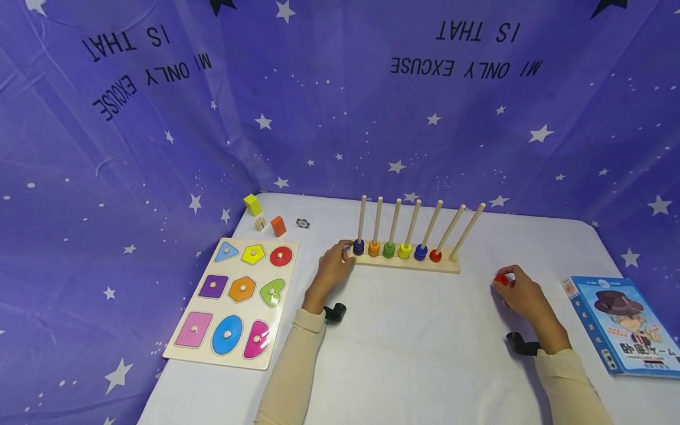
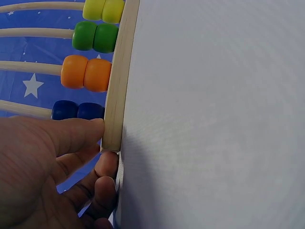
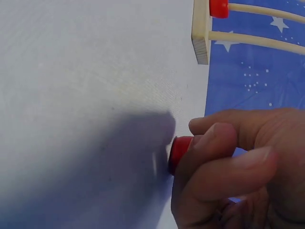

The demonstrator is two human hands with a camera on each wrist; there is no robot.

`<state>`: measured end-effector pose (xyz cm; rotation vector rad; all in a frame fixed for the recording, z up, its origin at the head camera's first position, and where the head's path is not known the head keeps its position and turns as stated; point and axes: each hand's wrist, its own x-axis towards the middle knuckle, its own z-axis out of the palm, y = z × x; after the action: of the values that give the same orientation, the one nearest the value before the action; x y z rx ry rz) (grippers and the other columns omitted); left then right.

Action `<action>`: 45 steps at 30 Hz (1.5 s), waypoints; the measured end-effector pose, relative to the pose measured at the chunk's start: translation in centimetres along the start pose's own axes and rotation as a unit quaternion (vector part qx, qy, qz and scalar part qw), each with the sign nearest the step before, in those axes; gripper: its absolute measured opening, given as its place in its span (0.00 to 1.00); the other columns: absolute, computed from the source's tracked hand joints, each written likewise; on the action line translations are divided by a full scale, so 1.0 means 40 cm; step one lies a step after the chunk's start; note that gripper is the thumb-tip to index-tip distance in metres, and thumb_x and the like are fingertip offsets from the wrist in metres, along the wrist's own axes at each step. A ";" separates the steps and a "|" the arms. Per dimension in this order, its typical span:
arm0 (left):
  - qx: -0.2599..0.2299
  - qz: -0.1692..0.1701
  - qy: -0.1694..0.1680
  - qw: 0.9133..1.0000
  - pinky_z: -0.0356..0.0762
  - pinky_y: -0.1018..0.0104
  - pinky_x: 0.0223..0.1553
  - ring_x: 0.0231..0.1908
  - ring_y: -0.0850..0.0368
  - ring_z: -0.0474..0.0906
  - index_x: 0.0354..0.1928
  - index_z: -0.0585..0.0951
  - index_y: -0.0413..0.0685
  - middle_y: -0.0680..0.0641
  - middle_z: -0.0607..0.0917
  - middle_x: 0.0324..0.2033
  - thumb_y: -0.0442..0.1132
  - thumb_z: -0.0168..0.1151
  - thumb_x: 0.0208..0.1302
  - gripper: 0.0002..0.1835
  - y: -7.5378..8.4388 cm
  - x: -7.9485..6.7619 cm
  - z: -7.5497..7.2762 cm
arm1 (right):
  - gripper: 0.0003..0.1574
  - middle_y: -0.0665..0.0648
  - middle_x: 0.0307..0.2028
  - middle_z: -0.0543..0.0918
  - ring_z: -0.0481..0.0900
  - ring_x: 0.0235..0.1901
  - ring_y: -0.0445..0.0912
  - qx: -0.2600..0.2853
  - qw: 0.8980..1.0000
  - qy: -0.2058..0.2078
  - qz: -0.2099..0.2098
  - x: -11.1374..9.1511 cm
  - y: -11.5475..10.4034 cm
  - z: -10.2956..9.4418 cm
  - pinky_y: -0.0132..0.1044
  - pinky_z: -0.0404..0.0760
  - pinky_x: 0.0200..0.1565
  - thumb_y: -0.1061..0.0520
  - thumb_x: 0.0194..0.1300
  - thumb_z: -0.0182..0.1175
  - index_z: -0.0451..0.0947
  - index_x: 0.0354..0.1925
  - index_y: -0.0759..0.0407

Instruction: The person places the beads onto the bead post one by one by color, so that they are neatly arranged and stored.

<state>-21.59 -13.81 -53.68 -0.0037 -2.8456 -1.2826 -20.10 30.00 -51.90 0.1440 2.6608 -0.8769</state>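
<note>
A wooden peg rack [image 1: 406, 265] stands near the back of the white table, its upright rods in a row. From the left, its rods carry dark blue beads [image 1: 358, 248], orange beads [image 2: 86, 74], green beads [image 2: 95, 37], yellow beads [image 1: 405, 251], blue beads [image 1: 421, 252] and one red bead [image 1: 435, 255]; the rightmost rod is bare. My left hand [image 1: 334, 267] grips the left end of the base between thumb and fingers. Right of the rack, close over the tabletop, my right hand [image 1: 526, 293] pinches a loose red bead [image 3: 180, 153], partly hidden by the fingers.
A shape puzzle board [image 1: 247, 321] with knobbed pieces lies at the left. Behind it are a yellow block [image 1: 252, 205], an orange block [image 1: 278, 226], a small wooden piece [image 1: 260, 224] and a black-and-white disc [image 1: 303, 223]. A blue illustrated box [image 1: 627, 324] lies at the right.
</note>
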 end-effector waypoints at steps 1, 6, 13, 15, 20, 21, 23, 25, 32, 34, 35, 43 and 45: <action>0.001 0.000 0.000 1.000 0.59 0.57 0.41 0.32 0.55 0.67 0.61 0.74 0.50 0.51 0.74 0.28 0.39 0.61 0.64 0.23 -0.001 0.000 0.001 | 0.36 0.69 0.41 0.71 0.75 0.26 0.48 -0.002 1.000 0.000 0.000 0.003 0.001 0.001 0.38 0.76 0.27 0.47 0.69 0.55 0.54 0.63 0.65; 0.000 -0.001 0.003 1.000 0.59 0.57 0.41 0.32 0.55 0.67 0.61 0.74 0.50 0.51 0.74 0.28 0.39 0.61 0.63 0.23 -0.001 0.000 0.002 | 0.35 0.68 0.39 0.73 0.74 0.26 0.49 -0.010 1.000 0.010 -0.007 0.013 0.004 0.001 0.39 0.74 0.27 0.50 0.68 0.56 0.56 0.62 0.68; 0.003 0.000 0.001 1.000 0.58 0.58 0.40 0.32 0.55 0.67 0.61 0.74 0.50 0.51 0.74 0.28 0.39 0.62 0.63 0.23 -0.002 0.002 0.001 | 0.33 0.63 0.34 0.76 0.74 0.25 0.48 -0.012 0.999 0.032 -0.032 0.007 -0.029 -0.007 0.38 0.73 0.25 0.49 0.69 0.54 0.59 0.61 0.69; 0.004 -0.001 0.000 1.000 0.58 0.58 0.40 0.32 0.55 0.67 0.61 0.74 0.50 0.51 0.74 0.28 0.39 0.62 0.63 0.23 -0.002 0.002 0.000 | 0.33 0.63 0.32 0.76 0.74 0.24 0.49 -0.011 0.997 0.051 -0.048 -0.005 -0.065 -0.020 0.39 0.73 0.23 0.47 0.69 0.53 0.60 0.61 0.69; 0.002 -0.003 0.002 1.000 0.58 0.57 0.40 0.32 0.54 0.67 0.61 0.74 0.50 0.50 0.74 0.28 0.38 0.62 0.63 0.24 -0.001 0.001 -0.003 | 0.33 0.63 0.32 0.76 0.75 0.22 0.50 -0.006 0.989 0.113 -0.096 -0.039 -0.189 -0.079 0.38 0.75 0.21 0.44 0.69 0.53 0.63 0.60 0.66; 0.001 -0.003 0.003 1.000 0.58 0.57 0.40 0.32 0.54 0.67 0.61 0.74 0.49 0.50 0.74 0.28 0.38 0.62 0.63 0.24 -0.001 0.001 -0.004 | 0.32 0.62 0.32 0.76 0.76 0.22 0.50 -0.006 0.986 0.125 -0.107 -0.046 -0.215 -0.093 0.38 0.75 0.21 0.44 0.69 0.53 0.63 0.61 0.65; 0.001 -0.003 0.003 1.000 0.58 0.57 0.40 0.32 0.54 0.67 0.61 0.74 0.49 0.50 0.75 0.28 0.38 0.62 0.63 0.23 0.000 0.001 -0.005 | 0.33 0.62 0.32 0.77 0.77 0.23 0.50 -0.004 0.981 0.146 -0.128 -0.060 -0.266 -0.123 0.38 0.74 0.20 0.44 0.69 0.53 0.64 0.61 0.65; 0.002 -0.003 0.002 1.000 0.58 0.57 0.40 0.32 0.54 0.67 0.61 0.74 0.49 0.50 0.75 0.28 0.38 0.62 0.63 0.23 0.000 0.001 -0.006 | 0.34 0.62 0.32 0.78 0.79 0.25 0.51 -0.001 0.975 0.165 -0.150 -0.075 -0.316 -0.150 0.38 0.74 0.20 0.44 0.69 0.53 0.64 0.62 0.65; 0.007 0.000 0.001 1.000 0.59 0.57 0.40 0.31 0.54 0.67 0.61 0.74 0.49 0.48 0.76 0.29 0.38 0.62 0.63 0.23 0.000 0.003 -0.007 | 0.30 0.60 0.31 0.76 0.80 0.27 0.51 0.011 0.961 0.184 -0.204 -0.098 -0.448 -0.195 0.37 0.74 0.21 0.45 0.68 0.55 0.68 0.61 0.60; 0.005 0.001 0.003 1.000 0.59 0.57 0.40 0.31 0.54 0.68 0.61 0.74 0.49 0.48 0.76 0.28 0.38 0.62 0.63 0.23 0.000 0.003 -0.006 | 0.28 0.59 0.31 0.76 0.79 0.26 0.50 0.010 0.961 0.175 -0.212 -0.093 -0.470 -0.193 0.37 0.74 0.21 0.46 0.68 0.55 0.69 0.60 0.59; 0.005 0.001 0.004 1.000 0.59 0.57 0.40 0.31 0.54 0.68 0.61 0.74 0.49 0.48 0.76 0.28 0.38 0.62 0.63 0.23 0.000 0.004 -0.005 | 0.28 0.59 0.31 0.76 0.79 0.25 0.50 0.007 0.961 0.170 -0.216 -0.089 -0.477 -0.191 0.37 0.74 0.21 0.46 0.68 0.55 0.69 0.59 0.58; 0.006 0.004 0.002 1.000 0.59 0.57 0.40 0.31 0.54 0.67 0.60 0.74 0.48 0.48 0.76 0.28 0.38 0.62 0.63 0.23 -0.001 0.002 0.001 | 0.26 0.58 0.30 0.75 0.78 0.22 0.48 -0.022 0.964 0.155 -0.214 -0.070 -0.489 -0.175 0.39 0.72 0.20 0.48 0.68 0.54 0.69 0.59 0.60; 0.004 0.003 0.004 1.000 0.59 0.57 0.40 0.32 0.54 0.68 0.60 0.74 0.48 0.47 0.76 0.29 0.38 0.62 0.63 0.23 0.000 0.003 -0.001 | 0.27 0.58 0.30 0.75 0.78 0.21 0.48 -0.023 0.964 0.155 -0.214 -0.068 -0.492 -0.175 0.40 0.72 0.20 0.48 0.68 0.54 0.69 0.59 0.60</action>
<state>-21.69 -13.84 -53.67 -0.0073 -2.8420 -1.2656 -23.41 18.34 -34.68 -0.3480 3.0653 -0.9859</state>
